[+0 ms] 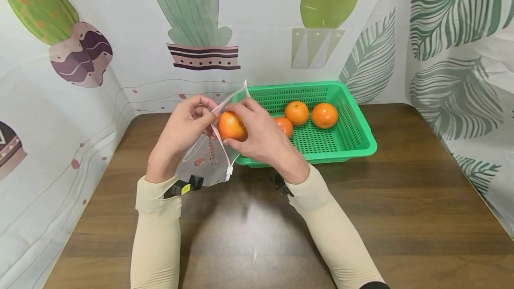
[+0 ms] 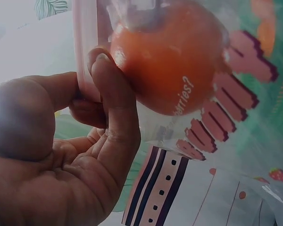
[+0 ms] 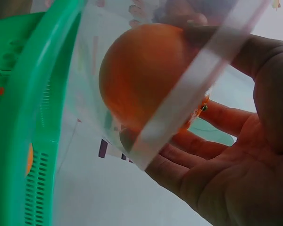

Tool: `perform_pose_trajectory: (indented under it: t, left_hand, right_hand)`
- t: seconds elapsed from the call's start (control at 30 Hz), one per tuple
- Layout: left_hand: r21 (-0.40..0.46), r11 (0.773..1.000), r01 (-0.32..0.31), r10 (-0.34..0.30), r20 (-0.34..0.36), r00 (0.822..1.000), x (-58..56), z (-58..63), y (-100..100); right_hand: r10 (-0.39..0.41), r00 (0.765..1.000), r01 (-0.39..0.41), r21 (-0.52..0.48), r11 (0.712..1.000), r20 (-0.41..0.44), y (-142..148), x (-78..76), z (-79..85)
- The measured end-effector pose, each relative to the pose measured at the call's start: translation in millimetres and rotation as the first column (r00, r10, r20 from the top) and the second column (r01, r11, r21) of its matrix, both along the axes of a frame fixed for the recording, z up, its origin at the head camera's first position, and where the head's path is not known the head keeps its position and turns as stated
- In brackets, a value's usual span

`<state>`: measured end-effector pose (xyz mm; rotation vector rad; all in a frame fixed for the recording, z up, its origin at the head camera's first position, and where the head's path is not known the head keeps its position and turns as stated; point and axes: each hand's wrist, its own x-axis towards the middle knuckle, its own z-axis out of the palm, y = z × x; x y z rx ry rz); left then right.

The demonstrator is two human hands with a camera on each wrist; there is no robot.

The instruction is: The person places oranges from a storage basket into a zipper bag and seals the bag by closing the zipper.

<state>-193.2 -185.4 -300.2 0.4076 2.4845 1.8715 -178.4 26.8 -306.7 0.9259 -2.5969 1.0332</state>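
A clear plastic slider zip bag (image 1: 206,171) with a pink edge and printed letters hangs at the left end of the green basket. My left hand (image 1: 176,133) pinches the pink edge of its mouth between thumb and fingers. My right hand (image 1: 265,135) grips an orange (image 1: 232,126) at the bag's opening. In the right wrist view, the bag's clear film and pink strip pass in front of that orange (image 3: 141,75), with the fingers around its stem side. Through the printed film, the left wrist view also shows the orange (image 2: 174,61).
The green perforated basket (image 1: 363,144) stands at the back of the wooden table (image 1: 257,235). Inside it are an orange (image 1: 296,113) in the middle, another orange (image 1: 324,115) on the right, and a third orange (image 1: 284,125) partly behind my right hand. A cactus-patterned cloth (image 1: 265,21) hangs behind.
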Motion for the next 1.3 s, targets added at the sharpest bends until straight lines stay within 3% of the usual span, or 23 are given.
perform_pose_trajectory:
  t: [0.33, 0.67, 1.03, 1.3]
  left_hand:
    - [-0.02, 1.0, 0.008, -0.009, -0.02, 1.0, 0.5, 1.1, -1]
    - [0.007, 1.0, 0.007, -0.006, -0.009, 1.0, 1.0, 1.2, -3]
    - [-0.012, 1.0, -0.008, 0.008, -0.004, 1.0, 1.2, 1.8, -4]
    - [-0.002, 1.0, -0.028, 0.028, 0.006, 1.0, 2.2, 1.8, -3]
  right_hand:
    - [-0.003, 1.0, 0.004, 0.044, 0.999, -0.025, -5, -2.5, -4.4]
    - [0.014, 0.998, -0.015, -0.011, 1.0, -0.06, -5, -0.8, -1.5]
    - [-0.023, 0.999, 0.022, -0.059, 0.998, -0.026, 8, 6.7, 12.2]
    - [-0.042, 0.997, 0.035, -0.109, 0.993, -0.063, 25, 1.4, 14.5]
